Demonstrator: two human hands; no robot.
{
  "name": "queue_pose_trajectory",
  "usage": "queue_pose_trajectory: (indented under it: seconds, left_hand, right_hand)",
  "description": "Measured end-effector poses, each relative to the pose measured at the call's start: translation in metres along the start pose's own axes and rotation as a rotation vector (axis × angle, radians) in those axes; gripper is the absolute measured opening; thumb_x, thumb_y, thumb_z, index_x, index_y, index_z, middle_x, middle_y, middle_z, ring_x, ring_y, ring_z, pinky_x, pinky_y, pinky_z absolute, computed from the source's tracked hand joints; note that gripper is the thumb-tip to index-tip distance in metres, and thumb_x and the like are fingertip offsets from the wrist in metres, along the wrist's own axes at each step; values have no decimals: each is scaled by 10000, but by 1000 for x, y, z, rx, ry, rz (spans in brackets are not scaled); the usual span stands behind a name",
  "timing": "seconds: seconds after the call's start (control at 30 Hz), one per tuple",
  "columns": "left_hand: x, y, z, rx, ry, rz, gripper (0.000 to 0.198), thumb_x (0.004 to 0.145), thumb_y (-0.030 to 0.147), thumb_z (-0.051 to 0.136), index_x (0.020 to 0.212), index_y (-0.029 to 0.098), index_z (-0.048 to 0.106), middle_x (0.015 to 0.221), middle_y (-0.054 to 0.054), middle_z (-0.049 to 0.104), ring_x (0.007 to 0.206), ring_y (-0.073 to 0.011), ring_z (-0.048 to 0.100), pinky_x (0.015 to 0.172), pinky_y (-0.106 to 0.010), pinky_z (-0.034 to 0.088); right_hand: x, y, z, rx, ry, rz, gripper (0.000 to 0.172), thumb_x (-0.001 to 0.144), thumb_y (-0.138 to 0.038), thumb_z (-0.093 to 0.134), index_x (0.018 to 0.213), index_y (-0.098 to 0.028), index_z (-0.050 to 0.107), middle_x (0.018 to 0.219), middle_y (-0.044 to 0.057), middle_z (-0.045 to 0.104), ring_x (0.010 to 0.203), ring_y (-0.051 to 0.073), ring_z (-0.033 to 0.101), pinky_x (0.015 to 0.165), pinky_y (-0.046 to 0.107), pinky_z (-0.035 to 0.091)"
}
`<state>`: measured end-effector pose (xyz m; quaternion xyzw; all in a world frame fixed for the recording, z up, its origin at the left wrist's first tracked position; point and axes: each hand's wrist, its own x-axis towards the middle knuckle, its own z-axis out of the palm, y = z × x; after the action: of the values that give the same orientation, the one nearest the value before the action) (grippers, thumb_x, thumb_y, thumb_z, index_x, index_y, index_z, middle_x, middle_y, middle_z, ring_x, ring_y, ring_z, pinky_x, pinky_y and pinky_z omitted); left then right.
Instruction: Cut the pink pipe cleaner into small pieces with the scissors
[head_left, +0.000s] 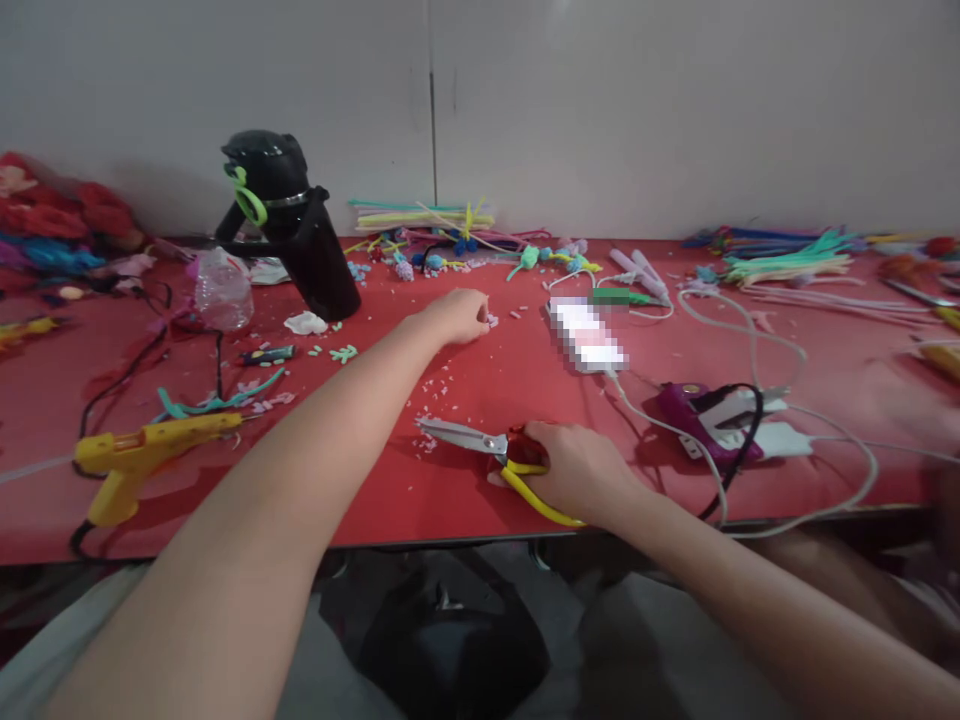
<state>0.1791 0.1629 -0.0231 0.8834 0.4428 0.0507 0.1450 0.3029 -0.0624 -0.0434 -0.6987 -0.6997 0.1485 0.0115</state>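
My right hand grips a pair of scissors with yellow and red handles. Their blades point left, low over the red tabletop. Farther forward, my left hand reaches across the table with its fingers curled together and its fingertips down by some small pink pieces. Whether one of these is between the fingers is hidden. Tiny pale clippings lie scattered around the blade tips and between the two hands.
At left are a yellow glue gun, a black bottle and a clear plastic cup. A lit phone on a white cable and a purple power strip lie at right. Pipe cleaners line the back.
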Motion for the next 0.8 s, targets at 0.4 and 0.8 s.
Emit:
queue_pose_trajectory:
  seconds: [0.4,0.8]
  left_hand:
    - [-5,-12,9,82,57,-64,216,934,256,523,1043,135,665,1146,-196,675,1069,-311,639,888,-420,481]
    - [2,5,27,32,107,-111,270,956,296,537,1131,123,646,1236,-205,630,1157,-284,607,955,-381,469]
  right_hand:
    - [4,1,-1,-16,-29,17,592,764,-813,523,828,-232,614,757,85,693,690,237,660,498,290,267]
    - [3,-4,-5,-2,-31,13,606,777,-808,523,858,-219,636,778,99,708,745,256,689,513,288,281]
